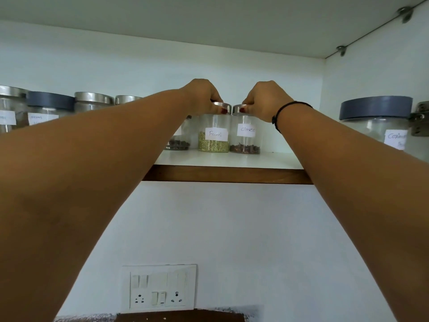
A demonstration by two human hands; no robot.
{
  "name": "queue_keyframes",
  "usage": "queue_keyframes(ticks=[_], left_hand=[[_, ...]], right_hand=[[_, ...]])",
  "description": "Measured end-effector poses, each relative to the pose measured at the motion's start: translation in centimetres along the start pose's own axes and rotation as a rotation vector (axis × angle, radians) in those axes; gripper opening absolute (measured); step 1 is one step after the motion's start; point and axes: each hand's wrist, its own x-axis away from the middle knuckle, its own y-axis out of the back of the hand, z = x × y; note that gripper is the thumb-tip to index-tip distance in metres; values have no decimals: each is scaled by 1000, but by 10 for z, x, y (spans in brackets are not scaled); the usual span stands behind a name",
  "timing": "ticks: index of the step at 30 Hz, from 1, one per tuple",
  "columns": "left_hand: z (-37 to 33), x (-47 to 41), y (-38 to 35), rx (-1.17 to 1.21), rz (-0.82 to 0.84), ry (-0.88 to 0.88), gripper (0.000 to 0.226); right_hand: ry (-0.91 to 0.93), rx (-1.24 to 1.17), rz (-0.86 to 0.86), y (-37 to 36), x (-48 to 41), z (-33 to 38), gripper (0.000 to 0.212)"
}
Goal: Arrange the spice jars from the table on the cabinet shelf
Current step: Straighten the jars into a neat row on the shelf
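Two small clear jars with steel lids stand side by side on the white cabinet shelf [227, 160]. The jar labelled Fennel [214, 133] holds green seeds, and my left hand [203, 95] grips its lid from above. Touching it on the right, the jar labelled Cloves [245, 135] holds dark cloves, with my right hand [267, 98] closed over its lid. A third small jar [180, 139] with dark contents sits just left of the Fennel jar, half hidden by my left forearm.
Several bigger jars with steel or grey lids [50, 105] line the shelf's left. A large grey-lidded jar [376, 122] stands at the right by a door hinge [419, 122]. Below the shelf's wooden edge [227, 175] is a white wall with a switch panel [159, 288].
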Motion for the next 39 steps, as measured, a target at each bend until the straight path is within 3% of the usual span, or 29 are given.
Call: queue_keyframes(ticks=[17, 25, 30, 35, 39], left_hand=[[1, 6, -12, -144, -99, -82, 35], [0, 9, -9, -202, -154, -73, 48], [-10, 10, -10, -164, -209, -108, 49], [-33, 19, -15, -194, -181, -116, 50], [-73, 30, -15, -250, -188, -224, 53]], right_hand=[[48, 59, -43, -14, -5, -6, 26], [69, 85, -29, -13, 8, -6, 45], [61, 32, -156, -2, 23, -4, 44], [190, 227, -210, 31, 61, -21, 33], [220, 401, -231, 74, 93, -50, 29]])
